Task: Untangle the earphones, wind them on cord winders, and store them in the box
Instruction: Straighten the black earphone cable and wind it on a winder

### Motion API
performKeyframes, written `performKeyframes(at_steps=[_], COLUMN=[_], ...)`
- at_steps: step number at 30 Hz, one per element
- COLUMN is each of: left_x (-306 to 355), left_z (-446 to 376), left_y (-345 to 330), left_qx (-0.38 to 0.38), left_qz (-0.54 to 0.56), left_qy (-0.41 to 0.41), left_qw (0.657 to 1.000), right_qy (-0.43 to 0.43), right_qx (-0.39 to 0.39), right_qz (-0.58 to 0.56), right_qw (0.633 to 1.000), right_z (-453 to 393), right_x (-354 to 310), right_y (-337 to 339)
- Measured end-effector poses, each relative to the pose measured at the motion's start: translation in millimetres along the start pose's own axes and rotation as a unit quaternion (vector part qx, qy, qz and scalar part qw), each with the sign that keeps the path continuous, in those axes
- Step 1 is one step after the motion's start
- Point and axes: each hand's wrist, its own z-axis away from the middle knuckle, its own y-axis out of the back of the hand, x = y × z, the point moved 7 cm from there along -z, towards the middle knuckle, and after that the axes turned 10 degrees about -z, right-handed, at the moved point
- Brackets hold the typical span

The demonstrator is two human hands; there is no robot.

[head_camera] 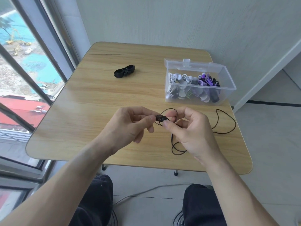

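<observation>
Observer: Window on the far left, then bench (101, 95). Black cord winder (124, 72) lies alone on the far left-of-centre part, well apart from both hands, long axis running left to right with a slight tilt.

Recorder: Hands?

Observer: Left hand (130, 124) pinches a small black part of the earphones (160, 118), thumb against forefinger, other fingers curled under. I cannot tell whether that part is an earbud or a knot. Right hand (187, 128) meets it from the other side, thumb and forefinger pinching the same cluster. A small loop stands up between the two hands.

Recorder: And the rest of the cord?

Observer: Cord (228, 121) trails to the right of the right hand in a wide curve on the bench, and a second loop lies below that hand near the front edge. Slack is all on the right side.

Recorder: Box?

Observer: Clear plastic box (228, 95), lid open, far right, holding wound white, purple and black earphones.

Recorder: Judgement?

Observer: Untangling, likely. Winder lies forward and left, so the left hand is nearer to fetch it; the box is nearer the right.
</observation>
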Motion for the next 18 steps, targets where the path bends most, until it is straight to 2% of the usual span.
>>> performKeyframes(at_steps=[3, 5, 9, 12, 15, 16, 18], left_x=[1, -2, -11, -15, -12, -8, 6], left_z=[1, 1, 2, 6, 8, 8, 9], left_y=[10, 24, 61, 84, 79, 72, 50], left_qx=[0.064, 0.130, 0.250, 0.318, 0.322, 0.314, 0.264], left_qz=[-0.015, -0.045, -0.143, -0.179, -0.284, -0.305, -0.288], left_qy=[-0.008, -0.008, 0.012, 0.031, 0.020, 0.000, -0.067], left_qw=[0.998, 0.990, 0.958, 0.931, 0.903, 0.899, 0.918], right_qy=[0.038, 0.044, -0.006, -0.015, -0.048, -0.059, -0.067], right_qx=[0.044, 0.055, 0.031, 0.064, 0.024, 0.004, -0.036], right_qz=[0.091, 0.108, 0.052, 0.140, 0.249, 0.246, 0.191], right_qw=[0.994, 0.992, 0.998, 0.988, 0.967, 0.967, 0.979], right_z=[-1, -2, -7, -11, -12, -11, -8], right_x=[-6, -11, -13, -11, -6, -4, -4], right_y=[9, 17, 35, 55, 55, 51, 39])
